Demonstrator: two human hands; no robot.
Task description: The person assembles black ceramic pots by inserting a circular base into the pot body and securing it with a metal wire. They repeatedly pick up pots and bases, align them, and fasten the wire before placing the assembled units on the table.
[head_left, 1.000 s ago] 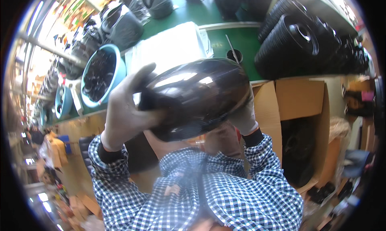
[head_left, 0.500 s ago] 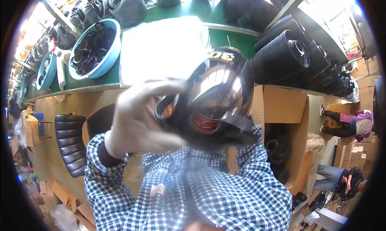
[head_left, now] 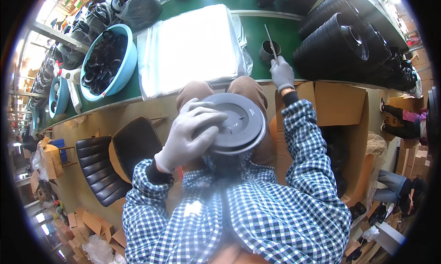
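In front of my chest, a round grey base with a raised ring faces up; beneath it is a dark vessel, mostly hidden. My left hand, in a pale glove, grips it from the left, fingers spread over the disc. Out at the green table's front edge, my gloved right hand is closed on a long thin tool that points away from me. The tool's exact kind is too small to tell. Its shaft lies across a small dark cup standing on the table.
Left on the table stands a blue basin of black rings, beside a white sheet stack. Stacked black round parts fill the right. Below them is an open cardboard box. A black chair stands at left.
The glossy black vessel has come down toward my lap and turned, so its grey base now shows. My right hand, hidden before, now reaches to the table holding the thin tool.
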